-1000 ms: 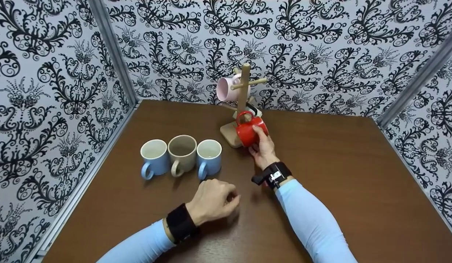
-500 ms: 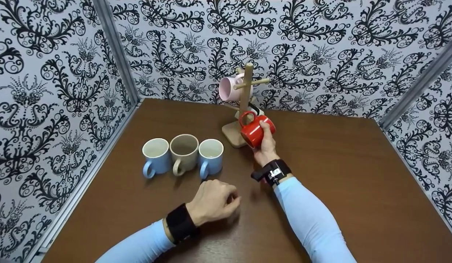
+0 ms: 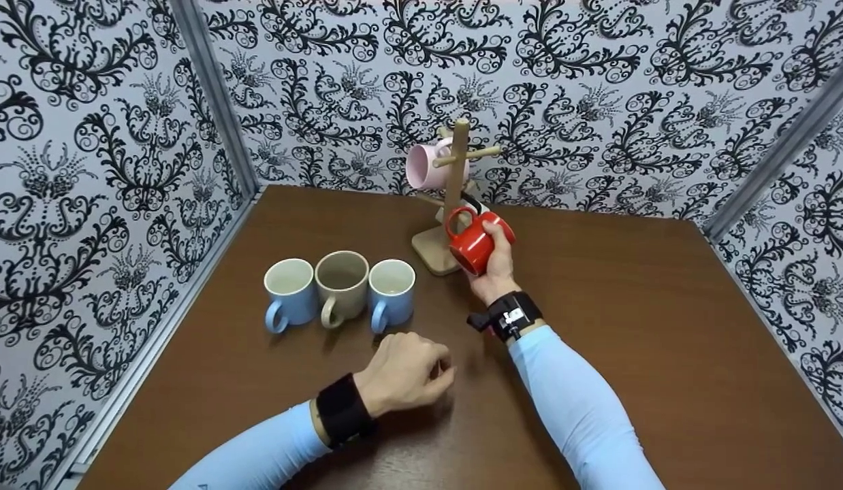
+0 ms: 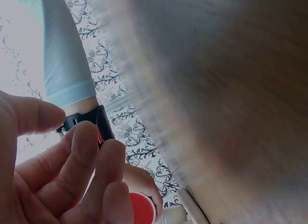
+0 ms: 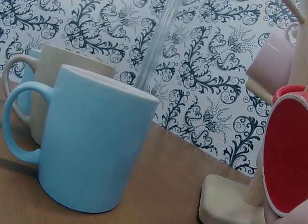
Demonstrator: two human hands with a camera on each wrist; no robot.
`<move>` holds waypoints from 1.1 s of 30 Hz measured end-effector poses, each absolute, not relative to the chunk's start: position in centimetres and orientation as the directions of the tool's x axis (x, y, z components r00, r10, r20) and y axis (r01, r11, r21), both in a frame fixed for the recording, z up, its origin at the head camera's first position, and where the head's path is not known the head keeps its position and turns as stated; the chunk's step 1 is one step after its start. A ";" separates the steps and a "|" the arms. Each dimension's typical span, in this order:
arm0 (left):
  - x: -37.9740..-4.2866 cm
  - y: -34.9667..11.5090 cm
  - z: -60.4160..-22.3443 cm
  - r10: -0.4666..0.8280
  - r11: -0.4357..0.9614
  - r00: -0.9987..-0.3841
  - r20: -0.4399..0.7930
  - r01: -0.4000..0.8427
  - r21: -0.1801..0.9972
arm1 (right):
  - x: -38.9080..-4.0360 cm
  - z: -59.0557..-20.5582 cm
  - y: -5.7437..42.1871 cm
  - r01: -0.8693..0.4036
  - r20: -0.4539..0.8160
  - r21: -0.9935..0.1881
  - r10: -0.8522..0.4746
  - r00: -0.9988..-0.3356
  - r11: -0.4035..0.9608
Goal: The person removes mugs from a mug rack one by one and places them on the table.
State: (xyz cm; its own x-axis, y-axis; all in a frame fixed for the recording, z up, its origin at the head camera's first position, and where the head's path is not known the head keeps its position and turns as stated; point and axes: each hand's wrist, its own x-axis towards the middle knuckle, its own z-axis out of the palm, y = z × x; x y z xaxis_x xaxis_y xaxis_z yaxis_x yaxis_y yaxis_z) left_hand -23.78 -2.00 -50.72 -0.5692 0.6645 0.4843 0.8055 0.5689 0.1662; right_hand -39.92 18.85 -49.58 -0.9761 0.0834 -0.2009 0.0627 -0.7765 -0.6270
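My right hand [image 3: 495, 269] grips a red mug [image 3: 472, 246] by its body and holds it tilted on its side, above the base of a wooden mug tree [image 3: 457, 177]. The mug's handle points up and left, in front of the post; whether a lower peg passes through it cannot be told. In the right wrist view one round end of the red mug [image 5: 288, 154] faces the camera. My left hand [image 3: 408, 371] rests low over the table with loosely curled fingers [image 4: 84, 142] and nothing in them.
A pink mug [image 3: 427, 167] hangs on an upper peg. A white and black mug [image 3: 477, 203] is partly hidden behind the post. Left on the table [image 3: 632, 327] stand a blue mug [image 3: 290, 296], a beige mug [image 3: 342, 282] and another blue mug [image 3: 393, 292]. Patterned walls [image 3: 564, 102] enclose the table.
The red mug has shifted slightly right of the post and turned a little in my right hand. My left hand has moved a touch to the right.
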 end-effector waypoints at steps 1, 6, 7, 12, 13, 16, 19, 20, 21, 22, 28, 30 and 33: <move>-23.8 -2.0 -50.7 0.665 0.569 -0.570 0.483 0.805 0.168 | -39.9 -49.6 18.9 0.064 -0.200 -0.626 0.081 -0.976 -0.777; -23.7 -1.9 -50.8 0.669 0.565 -0.573 0.473 0.806 0.178 | -39.8 -49.5 18.9 0.069 -0.216 -0.624 0.087 -0.973 -0.778; -23.7 -1.9 -50.8 0.669 0.565 -0.575 0.472 0.805 0.180 | -39.8 -49.4 18.9 0.071 -0.221 -0.621 0.088 -0.971 -0.780; -23.7 -2.0 -51.0 0.667 0.567 -0.576 0.473 0.804 0.179 | -39.7 -49.1 18.7 0.076 -0.237 -0.618 0.093 -0.967 -0.782; -23.7 -2.0 -51.0 0.666 0.567 -0.575 0.475 0.804 0.178 | -39.7 -49.1 18.7 0.073 -0.236 -0.619 0.097 -0.967 -0.782; -23.7 -2.0 -51.1 0.665 0.565 -0.569 0.483 0.807 0.173 | -39.7 -49.0 18.6 0.067 -0.233 -0.613 0.100 -0.967 -0.787; -23.8 -2.0 -51.3 0.664 0.560 -0.565 0.490 0.810 0.174 | -39.6 -49.0 18.6 0.061 -0.229 -0.607 0.100 -0.968 -0.792; -23.8 -2.0 -51.3 0.664 0.560 -0.564 0.491 0.810 0.174 | -39.6 -48.9 18.6 0.062 -0.229 -0.604 0.098 -0.968 -0.795; -23.8 -2.0 -51.3 0.663 0.560 -0.564 0.492 0.810 0.174 | -39.5 -48.9 18.6 0.064 -0.232 -0.599 0.096 -0.968 -0.798; -23.8 -2.0 -51.3 0.663 0.560 -0.564 0.492 0.810 0.174 | -39.5 -48.9 18.6 0.065 -0.233 -0.596 0.095 -0.968 -0.801; -23.7 -1.9 -51.3 0.661 0.558 -0.570 0.487 0.808 0.188 | -39.3 -48.6 18.6 0.058 -0.227 -0.598 0.100 -0.969 -0.799; -23.8 -1.9 -51.3 0.661 0.557 -0.573 0.485 0.807 0.196 | -39.2 -48.5 18.6 0.057 -0.225 -0.600 0.100 -0.969 -0.798; -23.8 -1.9 -51.4 0.659 0.559 -0.582 0.476 0.803 0.208 | -39.0 -48.3 18.6 0.047 -0.210 -0.606 0.103 -0.972 -0.794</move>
